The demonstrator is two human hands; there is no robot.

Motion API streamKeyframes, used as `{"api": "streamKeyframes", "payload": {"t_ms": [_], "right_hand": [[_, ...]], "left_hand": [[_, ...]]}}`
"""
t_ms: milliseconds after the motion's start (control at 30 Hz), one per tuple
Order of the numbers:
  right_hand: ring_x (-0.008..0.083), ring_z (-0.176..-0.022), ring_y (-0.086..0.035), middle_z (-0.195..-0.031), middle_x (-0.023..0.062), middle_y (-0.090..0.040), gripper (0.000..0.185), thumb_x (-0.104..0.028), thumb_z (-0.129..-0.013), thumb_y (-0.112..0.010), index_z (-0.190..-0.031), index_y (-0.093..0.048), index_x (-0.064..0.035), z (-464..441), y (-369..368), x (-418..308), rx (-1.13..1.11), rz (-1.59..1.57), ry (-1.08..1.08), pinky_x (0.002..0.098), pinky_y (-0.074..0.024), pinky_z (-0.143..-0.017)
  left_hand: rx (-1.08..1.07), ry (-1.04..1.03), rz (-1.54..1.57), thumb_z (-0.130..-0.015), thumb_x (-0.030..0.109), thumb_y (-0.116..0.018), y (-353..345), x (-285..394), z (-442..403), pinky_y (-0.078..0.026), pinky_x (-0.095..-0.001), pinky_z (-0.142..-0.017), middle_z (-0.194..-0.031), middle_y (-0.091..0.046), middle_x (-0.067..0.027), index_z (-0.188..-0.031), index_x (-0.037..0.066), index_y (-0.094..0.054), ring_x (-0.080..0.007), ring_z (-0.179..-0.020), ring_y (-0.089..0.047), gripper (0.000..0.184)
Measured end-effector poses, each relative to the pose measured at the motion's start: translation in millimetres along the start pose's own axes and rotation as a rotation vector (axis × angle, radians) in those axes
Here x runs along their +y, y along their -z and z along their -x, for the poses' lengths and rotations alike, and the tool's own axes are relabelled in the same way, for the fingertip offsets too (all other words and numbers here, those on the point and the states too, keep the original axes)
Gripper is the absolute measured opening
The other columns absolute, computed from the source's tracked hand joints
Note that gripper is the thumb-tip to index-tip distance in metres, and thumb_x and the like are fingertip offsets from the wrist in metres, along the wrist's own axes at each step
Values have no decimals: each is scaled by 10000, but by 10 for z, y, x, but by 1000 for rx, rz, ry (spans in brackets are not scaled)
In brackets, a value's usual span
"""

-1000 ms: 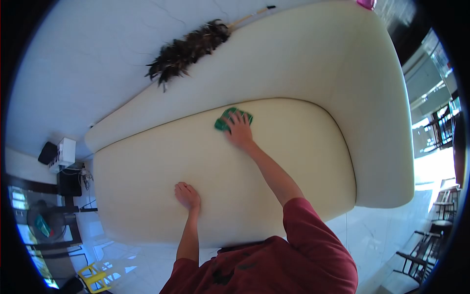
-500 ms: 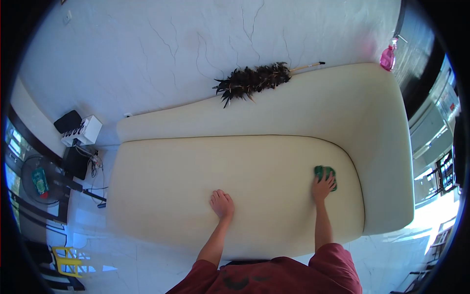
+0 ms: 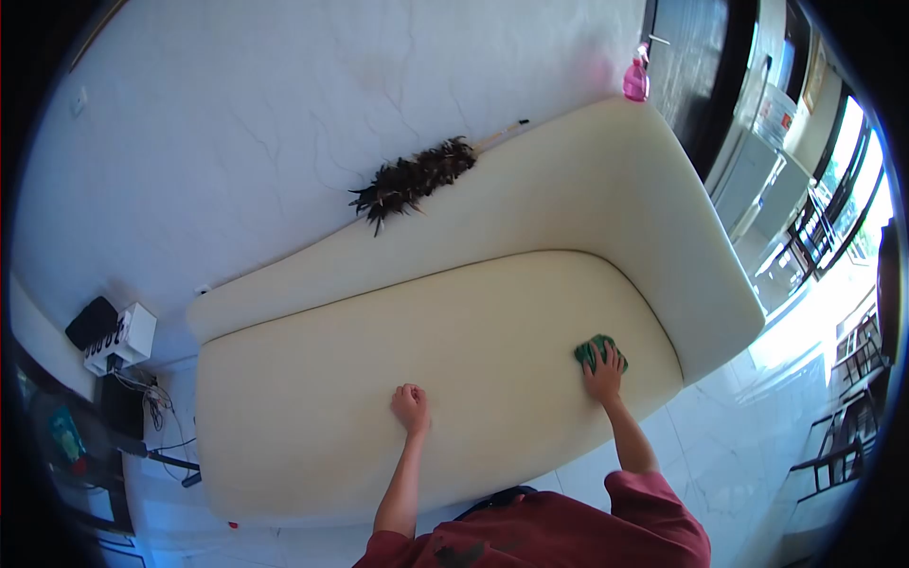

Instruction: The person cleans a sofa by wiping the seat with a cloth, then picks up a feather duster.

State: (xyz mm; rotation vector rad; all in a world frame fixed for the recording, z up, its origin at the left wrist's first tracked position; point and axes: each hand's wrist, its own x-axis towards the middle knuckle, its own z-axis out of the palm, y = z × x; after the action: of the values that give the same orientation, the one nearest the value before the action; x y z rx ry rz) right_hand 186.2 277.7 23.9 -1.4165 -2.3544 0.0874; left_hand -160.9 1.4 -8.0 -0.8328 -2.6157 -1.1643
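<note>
My right hand (image 3: 603,376) presses a crumpled green cloth (image 3: 606,345) onto the seat of the cream sofa (image 3: 331,360), near the curved seam at its right end. The fingers lie over the cloth and hide part of it. Farther left, my left hand (image 3: 410,408) rests on the seat with its fingers curled in. Nothing shows in it. A dark feather duster (image 3: 414,182) lies along the top of the backrest, and a pink spray bottle (image 3: 636,80) stands on the backrest's upper right corner.
At the left are a white box (image 3: 131,336), tangled cables (image 3: 156,402) and a dark fan (image 3: 71,440). Dark wooden chairs (image 3: 843,431) stand on the right. Behind the sofa is a pale wall (image 3: 237,123), with a water dispenser (image 3: 748,175) farther right.
The view has turned, so the sofa now slants up to the right. My right hand and the cloth sit closer to the seat's front edge. My left fingers have curled in.
</note>
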Motion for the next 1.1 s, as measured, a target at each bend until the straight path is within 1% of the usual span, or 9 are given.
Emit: {"api": "streamKeyframes", "payload": {"t_ms": [100,233,367,433,633,833,967,1067,1100], "right_hand": [[421,-1379,-242,-1475,175,-334,611,-351,-848,-565,-1419,-417,-191,-35,-169,-491,56,91,-182,605,-140,-1113],[378,-1406,-227,-1522,143,-279,642,-365,-845,-571,-1445,-374,-249,619,-100,-1044,-149,-41,193,575,-145,-1135],[367,-1409,-227,-1532,135,-264,649,-389,-846,-577,-1448,-367,-272,895,312,-649,-301,-171,334,558,-147,-1144],[363,-1413,-221,-1528,130,-273,635,-430,-846,-567,-1438,-386,-284,714,331,-101,-144,-94,63,541,-143,-1151],[372,-1377,-281,-1499,152,-308,587,-431,-886,-536,-1430,-401,-258,15,174,1665,181,57,-523,554,-192,-1115],[436,-1361,-271,-1495,216,-270,568,-391,-895,-552,-1417,-430,-203,461,68,1467,381,-45,-715,551,-210,-1104],[447,-1373,-241,-1500,243,-239,552,-364,-907,-552,-1416,-431,-185,711,128,1472,349,-182,-591,565,-191,-1105],[443,-1360,-272,-1479,221,-310,538,-367,-904,-531,-1403,-438,-187,155,126,1731,322,-21,-936,619,-189,-1080],[443,-1360,-272,-1479,221,-310,538,-367,-904,-531,-1403,-438,-187,-1,128,1605,329,-27,-929,619,-189,-1080]], "left_hand": [[-40,-1,183,-831,128,-581,168,64,109,-416,-423,-619,-749,-547,-80,-754,80,-553,-268,-706,-557,95],[-111,-110,86,-844,140,-592,117,112,272,-415,-422,-621,-748,-541,-72,-783,83,-560,-263,-702,-546,90],[-111,-229,-61,-841,149,-589,136,135,325,-404,-427,-653,-758,-543,-59,-791,94,-562,-258,-736,-542,79],[-165,-113,-72,-844,149,-575,170,145,337,-392,-427,-676,-772,-547,-48,-797,101,-564,-257,-765,-538,68],[-168,-148,-251,-856,131,-538,174,192,331,-385,-438,-672,-798,-544,-63,-814,87,-541,-282,-771,-527,60],[-177,-187,-323,-859,112,-500,176,253,335,-375,-443,-694,-821,-537,-82,-819,66,-514,-306,-806,-515,63],[-156,-134,-369,-857,102,-477,156,241,382,-368,-437,-708,-822,-530,-90,-820,64,-496,-308,-817,-504,56],[-128,-172,-322,-860,98,-455,190,194,425,-361,-436,-708,-817,-524,-97,-812,67,-480,-312,-808,-494,63],[-125,-155,-332,-859,97,-446,180,211,425,-356,-435,-714,-818,-521,-98,-812,67,-477,-312,-810,-490,64]]}}
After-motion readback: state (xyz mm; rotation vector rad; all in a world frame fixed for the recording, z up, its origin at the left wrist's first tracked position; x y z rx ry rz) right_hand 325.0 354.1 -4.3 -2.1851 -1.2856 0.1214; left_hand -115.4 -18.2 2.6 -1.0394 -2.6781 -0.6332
